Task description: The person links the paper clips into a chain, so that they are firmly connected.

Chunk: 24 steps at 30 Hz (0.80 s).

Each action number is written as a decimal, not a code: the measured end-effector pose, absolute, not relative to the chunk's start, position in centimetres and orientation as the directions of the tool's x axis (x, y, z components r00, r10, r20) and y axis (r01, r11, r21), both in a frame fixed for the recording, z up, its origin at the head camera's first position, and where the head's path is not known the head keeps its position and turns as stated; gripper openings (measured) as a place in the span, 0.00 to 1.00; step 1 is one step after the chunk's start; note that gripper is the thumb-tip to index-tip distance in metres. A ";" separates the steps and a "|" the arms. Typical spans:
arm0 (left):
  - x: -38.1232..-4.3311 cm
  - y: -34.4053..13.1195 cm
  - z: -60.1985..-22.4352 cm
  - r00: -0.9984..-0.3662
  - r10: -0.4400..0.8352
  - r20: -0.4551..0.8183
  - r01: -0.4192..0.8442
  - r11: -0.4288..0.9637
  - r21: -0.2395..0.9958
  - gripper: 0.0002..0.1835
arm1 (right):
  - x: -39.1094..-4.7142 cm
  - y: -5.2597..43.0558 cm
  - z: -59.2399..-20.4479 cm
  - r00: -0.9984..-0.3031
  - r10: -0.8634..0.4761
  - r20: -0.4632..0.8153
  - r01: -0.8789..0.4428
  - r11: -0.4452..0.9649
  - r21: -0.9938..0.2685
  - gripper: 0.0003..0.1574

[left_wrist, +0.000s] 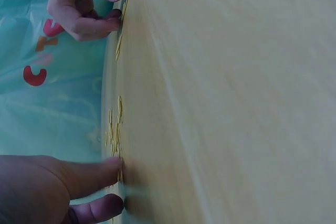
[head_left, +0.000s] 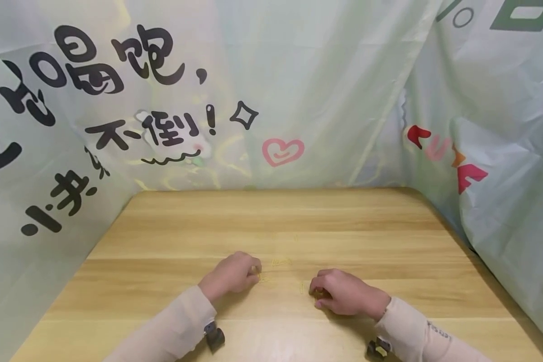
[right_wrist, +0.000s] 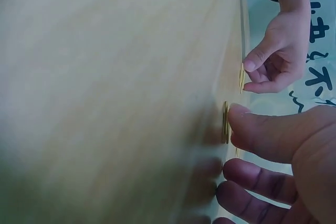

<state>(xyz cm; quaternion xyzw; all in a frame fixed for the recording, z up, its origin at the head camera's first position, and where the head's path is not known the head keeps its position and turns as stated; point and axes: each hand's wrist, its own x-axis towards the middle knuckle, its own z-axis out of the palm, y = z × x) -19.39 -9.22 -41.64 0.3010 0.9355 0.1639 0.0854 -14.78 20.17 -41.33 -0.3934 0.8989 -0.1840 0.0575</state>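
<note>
Several thin gold paper clips point(head_left: 281, 262) lie on the wooden table between the two hands. My left hand point(head_left: 235, 274) is low over the table, at the left edge of these clips. Its thumb and finger stand apart in the left wrist view, with the thumb tip right at a paper clip point(left_wrist: 119, 109) cluster. My right hand point(head_left: 346, 294) is down at the table to the right, with a paper clip point(head_left: 301, 287) just beside its fingertips. In the right wrist view its thumb tip is against a paper clip point(right_wrist: 226, 123), while the other fingers spread below, apart from the thumb.
The wooden table point(head_left: 163, 226) extends past both hands. One more small clip point(head_left: 296, 237) lies farther back. Printed pale cloth point(head_left: 326, 100) hangs behind the table and along both sides. Dark wrist devices point(head_left: 214, 336) are strapped at both cuffs.
</note>
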 end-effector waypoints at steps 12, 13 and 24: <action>-18.7 -9.2 -42.2 -0.808 0.585 -0.061 0.528 0.767 0.365 0.09 | -14.3 19.7 -41.7 -0.677 -0.735 0.034 -0.686 0.614 -0.391 0.05; -18.7 -9.2 -42.2 -0.809 0.584 -0.065 0.525 0.769 0.363 0.10 | -14.3 19.7 -41.8 -0.676 -0.736 0.033 -0.686 0.612 -0.394 0.05; -19.2 -9.1 -41.9 -0.819 0.570 -0.064 0.519 0.785 0.339 0.11 | -14.6 19.8 -41.4 -0.690 -0.722 0.049 -0.693 0.639 -0.333 0.09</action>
